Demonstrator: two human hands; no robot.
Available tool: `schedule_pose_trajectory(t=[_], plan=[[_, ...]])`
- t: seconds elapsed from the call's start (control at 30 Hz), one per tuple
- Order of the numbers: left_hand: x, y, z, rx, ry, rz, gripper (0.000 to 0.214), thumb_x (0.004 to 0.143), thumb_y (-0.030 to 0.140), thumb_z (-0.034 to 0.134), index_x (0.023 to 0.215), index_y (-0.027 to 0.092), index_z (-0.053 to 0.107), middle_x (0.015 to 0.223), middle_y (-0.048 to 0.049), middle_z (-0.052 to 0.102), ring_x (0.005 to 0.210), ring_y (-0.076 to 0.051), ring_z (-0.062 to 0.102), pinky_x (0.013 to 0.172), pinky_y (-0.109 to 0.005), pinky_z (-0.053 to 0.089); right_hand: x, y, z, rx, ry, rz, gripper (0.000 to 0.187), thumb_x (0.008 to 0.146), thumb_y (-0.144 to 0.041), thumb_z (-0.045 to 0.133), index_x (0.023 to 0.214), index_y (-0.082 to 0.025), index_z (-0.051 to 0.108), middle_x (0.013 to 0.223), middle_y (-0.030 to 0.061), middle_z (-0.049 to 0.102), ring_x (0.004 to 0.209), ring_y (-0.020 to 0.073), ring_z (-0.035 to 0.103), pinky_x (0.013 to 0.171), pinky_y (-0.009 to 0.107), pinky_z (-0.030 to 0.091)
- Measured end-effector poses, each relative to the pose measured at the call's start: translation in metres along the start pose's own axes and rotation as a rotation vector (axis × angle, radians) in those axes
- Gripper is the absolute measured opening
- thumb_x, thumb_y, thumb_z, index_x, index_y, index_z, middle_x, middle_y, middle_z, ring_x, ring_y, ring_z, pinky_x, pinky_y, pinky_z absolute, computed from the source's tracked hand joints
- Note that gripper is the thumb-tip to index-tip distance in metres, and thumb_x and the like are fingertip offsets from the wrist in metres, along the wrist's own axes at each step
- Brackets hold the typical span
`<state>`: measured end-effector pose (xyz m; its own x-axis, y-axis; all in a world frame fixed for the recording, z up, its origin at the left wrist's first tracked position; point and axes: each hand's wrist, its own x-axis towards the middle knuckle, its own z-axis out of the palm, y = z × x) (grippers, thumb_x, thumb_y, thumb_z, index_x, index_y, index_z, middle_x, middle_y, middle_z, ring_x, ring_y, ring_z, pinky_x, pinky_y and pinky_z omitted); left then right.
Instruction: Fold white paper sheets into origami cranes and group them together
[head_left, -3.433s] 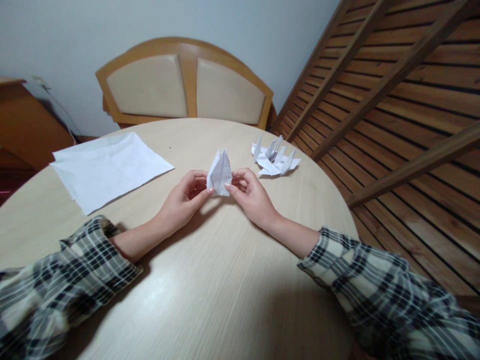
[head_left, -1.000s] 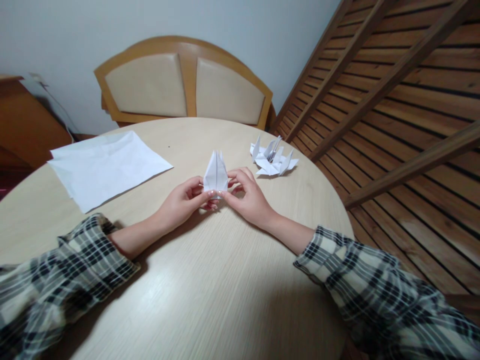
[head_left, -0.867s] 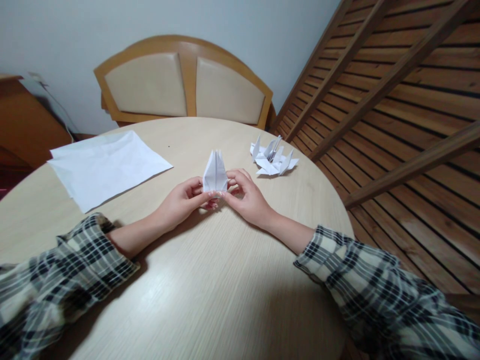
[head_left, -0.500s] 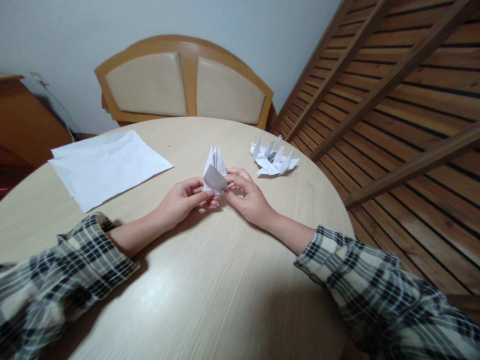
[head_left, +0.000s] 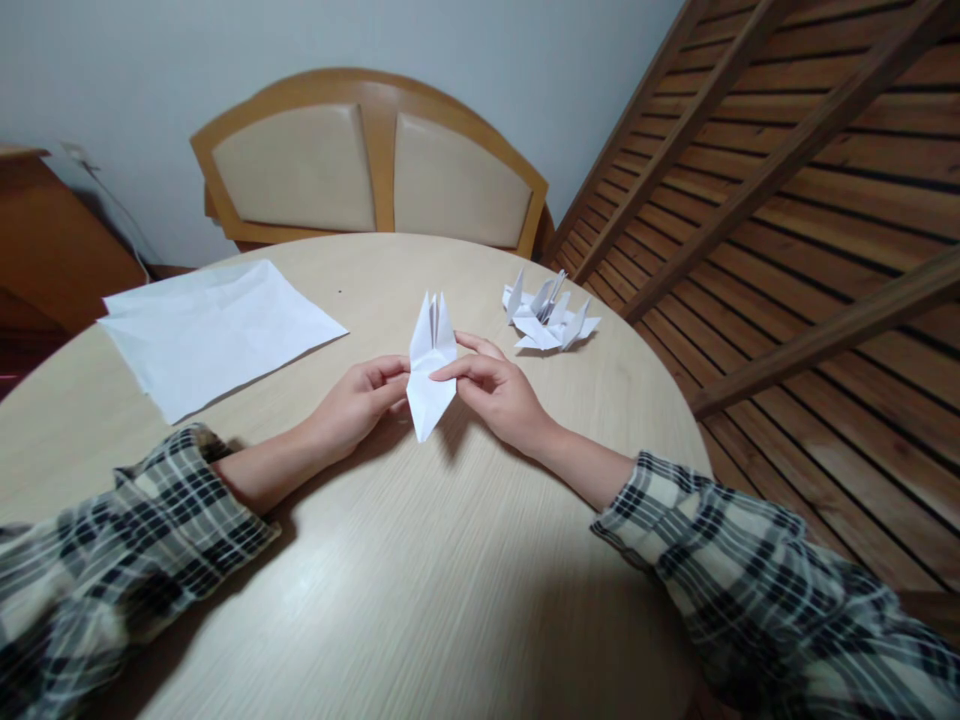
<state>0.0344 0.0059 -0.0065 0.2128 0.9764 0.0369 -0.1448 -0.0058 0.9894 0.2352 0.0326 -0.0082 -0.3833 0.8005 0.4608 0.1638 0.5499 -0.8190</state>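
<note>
Your left hand (head_left: 358,396) and right hand (head_left: 499,390) meet over the middle of a round, pale wood-grain worktop (head_left: 420,600). Each grip pinches one side of a folded white paper piece (head_left: 430,385). The piece stands upright, with two narrow points at the top and one pointing down towards the worktop. A small pile of folded paper cranes (head_left: 550,318) lies just beyond your right hand. Loose white sheets (head_left: 214,330) lie well off to the left. A wooden chair (head_left: 367,165) stands behind the worktop.
</note>
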Motion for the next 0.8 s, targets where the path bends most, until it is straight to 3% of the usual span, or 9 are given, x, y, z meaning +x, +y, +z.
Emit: schedule_pose_trajectory(t=[0.17,0.33,0.53,0.67,0.8], plan=[[-0.0002,-0.0012,-0.0005,-0.021,-0.004,0.006,0.031,0.072,0.038,0.085,0.091,0.015,0.075,0.079,-0.0034,0.070,0.065,-0.012,0.059,0.060,-0.023,0.044,0.0004,-0.0022,0.0003,-0.005,0.025,-0.006,0.024,0.083,-0.012,0.061,0.089,-0.027,0.079,0.133,0.0067,0.061,0.135,0.0216,0.051,0.112,0.045,0.042],[-0.0003,0.0011,0.0003,-0.046,-0.006,-0.027,0.023,0.075,0.032,0.078,0.090,0.015,0.073,0.071,-0.0014,0.065,0.058,-0.011,0.054,0.054,-0.023,0.044,0.0020,-0.0037,-0.0002,0.013,-0.012,0.040,0.021,0.084,-0.013,0.062,0.089,-0.026,0.078,0.136,0.0070,0.059,0.133,0.0218,0.052,0.108,0.044,0.045],[0.0019,0.0075,0.0032,-0.141,-0.037,-0.104,0.017,0.073,0.027,0.070,0.084,0.015,0.069,0.079,-0.0055,0.067,0.069,-0.015,0.063,0.068,-0.028,0.058,0.0015,-0.0028,-0.0016,0.019,-0.031,0.048,0.023,0.084,-0.012,0.060,0.088,-0.025,0.078,0.136,0.0073,0.060,0.131,0.0219,0.054,0.106,0.043,0.048],[0.0020,0.0051,0.0027,-0.091,-0.012,-0.104,0.027,0.077,0.039,0.077,0.086,0.014,0.069,0.082,-0.0050,0.068,0.074,-0.016,0.065,0.073,-0.029,0.058,-0.0001,-0.0029,-0.0008,-0.007,-0.030,0.010,0.024,0.084,-0.011,0.059,0.089,-0.026,0.078,0.134,0.0078,0.059,0.130,0.0205,0.055,0.107,0.042,0.047],[0.0005,0.0020,0.0025,-0.032,0.000,-0.082,0.030,0.071,0.037,0.084,0.086,0.014,0.071,0.080,-0.0022,0.067,0.070,-0.012,0.062,0.066,-0.022,0.051,-0.0008,-0.0032,-0.0006,-0.028,-0.041,-0.040,0.024,0.084,-0.011,0.058,0.090,-0.026,0.077,0.134,0.0076,0.059,0.133,0.0212,0.053,0.110,0.043,0.044]])
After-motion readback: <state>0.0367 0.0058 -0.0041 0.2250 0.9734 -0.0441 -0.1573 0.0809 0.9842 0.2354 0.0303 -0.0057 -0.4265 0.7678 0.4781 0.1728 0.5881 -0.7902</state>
